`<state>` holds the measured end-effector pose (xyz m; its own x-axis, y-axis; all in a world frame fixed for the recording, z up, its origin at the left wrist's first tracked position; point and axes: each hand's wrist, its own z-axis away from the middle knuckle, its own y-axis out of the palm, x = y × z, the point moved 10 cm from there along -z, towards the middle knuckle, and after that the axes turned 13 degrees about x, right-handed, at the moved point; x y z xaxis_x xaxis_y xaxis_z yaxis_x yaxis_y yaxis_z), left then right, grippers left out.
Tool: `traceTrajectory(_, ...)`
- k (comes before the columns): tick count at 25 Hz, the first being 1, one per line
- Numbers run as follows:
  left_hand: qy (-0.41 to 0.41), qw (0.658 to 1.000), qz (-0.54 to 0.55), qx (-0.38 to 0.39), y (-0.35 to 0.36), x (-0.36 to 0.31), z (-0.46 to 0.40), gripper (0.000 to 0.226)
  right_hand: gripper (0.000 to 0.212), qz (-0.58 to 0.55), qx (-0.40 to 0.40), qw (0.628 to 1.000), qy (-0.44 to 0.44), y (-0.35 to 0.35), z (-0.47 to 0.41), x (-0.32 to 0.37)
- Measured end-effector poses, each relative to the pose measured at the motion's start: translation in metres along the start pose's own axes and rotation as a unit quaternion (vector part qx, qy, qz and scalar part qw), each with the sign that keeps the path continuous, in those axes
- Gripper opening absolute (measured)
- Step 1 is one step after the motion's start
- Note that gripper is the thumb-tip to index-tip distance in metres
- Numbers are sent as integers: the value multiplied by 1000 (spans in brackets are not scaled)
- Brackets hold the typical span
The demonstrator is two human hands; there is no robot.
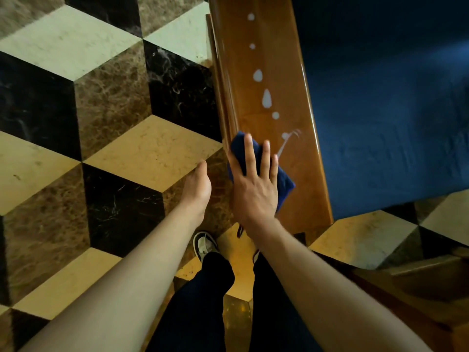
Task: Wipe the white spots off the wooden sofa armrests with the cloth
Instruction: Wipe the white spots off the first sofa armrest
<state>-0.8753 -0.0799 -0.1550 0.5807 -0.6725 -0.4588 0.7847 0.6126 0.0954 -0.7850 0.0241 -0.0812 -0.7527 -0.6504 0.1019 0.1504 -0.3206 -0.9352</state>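
Note:
A glossy wooden sofa armrest [291, 174] runs from the top middle down to the lower right. Several white spots [266, 99] sit in a line along its top, and a smeared white streak [285, 143] lies nearest the hand. My right hand [256, 184] lies flat, fingers spread, pressing a folded dark blue cloth [285, 185] onto the armrest's near end. The cloth is just below and left of the smear. My left hand [196, 185] hangs over the floor left of the armrest, fingers curled under, holding nothing that I can see.
A blue sofa seat cushion [393, 110] fills the right side beside the armrest. The floor [88, 123] is marble tile in a cube pattern of cream, brown and black. My legs and a shoe [204, 246] stand just below the armrest's end. More wooden furniture [418, 288] sits at lower right.

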Motion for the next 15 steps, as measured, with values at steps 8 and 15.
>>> traceTrajectory(8, 11, 987, 146, 72, 58, -4, 7, 67, 69, -14, 17, 999, -30, -6, 8, -16)
traceTrajectory(15, 17, 998, 60, 24, 57, -28, -1, 66, 93, -70, 59, 988, 125, 6, 54, -109)
